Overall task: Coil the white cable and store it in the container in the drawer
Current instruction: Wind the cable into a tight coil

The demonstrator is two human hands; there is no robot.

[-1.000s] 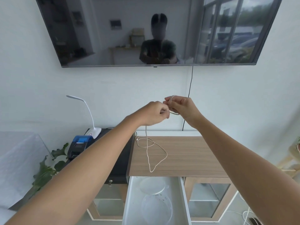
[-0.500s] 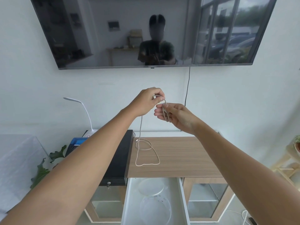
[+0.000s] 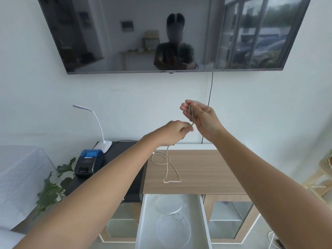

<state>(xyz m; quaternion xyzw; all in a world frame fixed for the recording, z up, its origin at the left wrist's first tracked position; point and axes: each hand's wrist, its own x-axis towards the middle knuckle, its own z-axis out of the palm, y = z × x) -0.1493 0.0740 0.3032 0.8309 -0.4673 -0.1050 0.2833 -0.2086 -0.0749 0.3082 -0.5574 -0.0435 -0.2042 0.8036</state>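
While the right hand grips coiled loops of thin white cable, the left hand pinches its strand; slack trails at six o'clock across the wooden cabinet top, above the open white drawer.

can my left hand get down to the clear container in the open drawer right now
Probably yes: the drawer is open with nothing over the clear container, but the left hand is pinching the white cable.

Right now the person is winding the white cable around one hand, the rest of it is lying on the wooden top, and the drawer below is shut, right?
Not quite: the drawer is open, as the head view shows. The white cable is being looped on the right hand, with slack on the wooden top.
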